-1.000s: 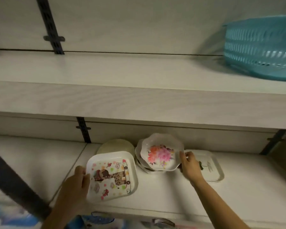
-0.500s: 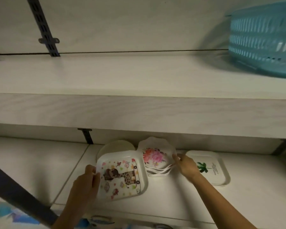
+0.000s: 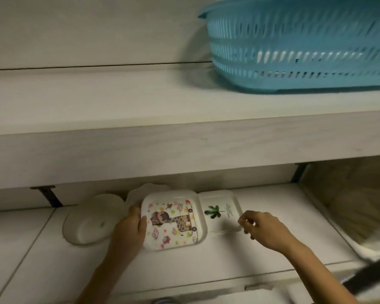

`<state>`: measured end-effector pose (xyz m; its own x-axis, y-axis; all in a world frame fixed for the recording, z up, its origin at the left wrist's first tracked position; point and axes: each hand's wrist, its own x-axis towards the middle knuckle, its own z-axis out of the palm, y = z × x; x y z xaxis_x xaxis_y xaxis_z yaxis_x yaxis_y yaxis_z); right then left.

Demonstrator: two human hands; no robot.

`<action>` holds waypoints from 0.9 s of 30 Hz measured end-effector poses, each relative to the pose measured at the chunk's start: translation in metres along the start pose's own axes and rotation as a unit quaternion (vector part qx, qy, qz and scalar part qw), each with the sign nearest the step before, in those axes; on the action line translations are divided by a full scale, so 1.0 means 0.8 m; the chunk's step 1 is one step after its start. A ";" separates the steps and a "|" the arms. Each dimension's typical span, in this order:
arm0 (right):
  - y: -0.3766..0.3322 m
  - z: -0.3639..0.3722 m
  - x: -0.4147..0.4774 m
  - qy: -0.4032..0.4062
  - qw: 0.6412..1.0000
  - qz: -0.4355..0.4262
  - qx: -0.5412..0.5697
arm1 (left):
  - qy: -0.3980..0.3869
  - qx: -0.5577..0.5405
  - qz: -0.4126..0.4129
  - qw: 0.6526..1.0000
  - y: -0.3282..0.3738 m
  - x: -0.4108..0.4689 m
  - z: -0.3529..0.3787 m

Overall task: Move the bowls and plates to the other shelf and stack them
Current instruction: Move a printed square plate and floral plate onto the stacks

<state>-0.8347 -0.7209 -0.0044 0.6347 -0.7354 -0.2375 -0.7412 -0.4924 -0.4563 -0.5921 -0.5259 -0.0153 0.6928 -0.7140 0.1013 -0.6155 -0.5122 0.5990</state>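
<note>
Head view. Two pale wood-grain shelves against a pale wall. The upper shelf (image 3: pixel 97 102) carries a blue slotted basket (image 3: pixel 294 51) at the right. All the crockery is on the lower shelf (image 3: pixel 272 249), near a dark wall bracket (image 3: pixel 49 196).

The left hand (image 3: pixel 130 229) grips the left rim of the giraffe plate (image 3: pixel 173 220), thumb on top. Its right rim meets the palm plate (image 3: pixel 219 212). A round cream plate (image 3: pixel 90 220) lies just left of that hand.

Half a second ago the giraffe plate was left of the flowered bowls (image 3: pixel 136 194). It now sits across them. The right hand (image 3: pixel 263 227) has left the bowls' rim and is at the palm plate's front right corner, fingers curled.

I cannot tell whether those fingers pinch the plate or only touch it. Only a scalloped edge of the bowls shows behind the giraffe plate. The basket is cut off at the right edge, and the lower right corner is a tan blur.
</note>
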 end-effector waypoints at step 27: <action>0.124 -0.060 0.009 -0.105 0.990 -0.081 -0.052 | -0.029 0.142 -0.063 0.987 0.109 0.043 0.156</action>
<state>-0.9141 -0.7975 -0.0100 0.7698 -0.5361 -0.3465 -0.6383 -0.6483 -0.4151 -0.6686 -0.6549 -0.0586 0.7532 -0.6577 -0.0114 -0.6115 -0.7065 0.3562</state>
